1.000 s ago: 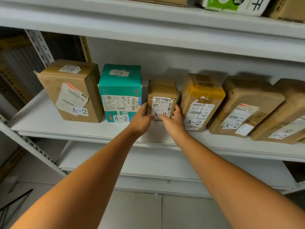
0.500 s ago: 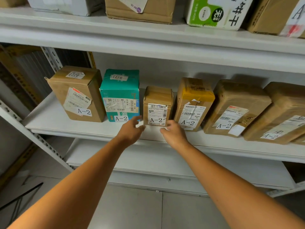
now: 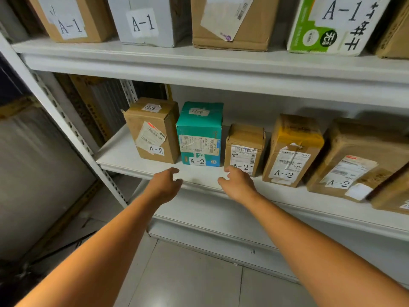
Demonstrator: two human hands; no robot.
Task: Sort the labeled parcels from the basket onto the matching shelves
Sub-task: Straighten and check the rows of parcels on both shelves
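A small brown parcel [image 3: 244, 147] labelled A-2 stands upright on the middle white shelf [image 3: 137, 160], between a teal A-2 box [image 3: 199, 134] and a taller yellow-taped A-2 parcel [image 3: 292, 149]. My right hand [image 3: 238, 183] hovers just in front of the small parcel with loosely curled fingers, holding nothing. My left hand [image 3: 166, 185] hangs over the shelf's front edge, below the teal box, also empty. A brown A-2 box [image 3: 152, 129] stands at the row's left end. The basket is out of view.
The upper shelf [image 3: 199, 63] carries boxes labelled A-1 [image 3: 143, 23]. More A-2 parcels [image 3: 354, 160] lean at the right of the middle shelf. A perforated white upright [image 3: 73, 138] slants at the left. Tiled floor [image 3: 188, 278] lies below a lower shelf.
Both hands let go of the small brown A-2 parcel and drew back toward the shelf's front edge. The view tilted up, bringing the A-1 shelf into sight.
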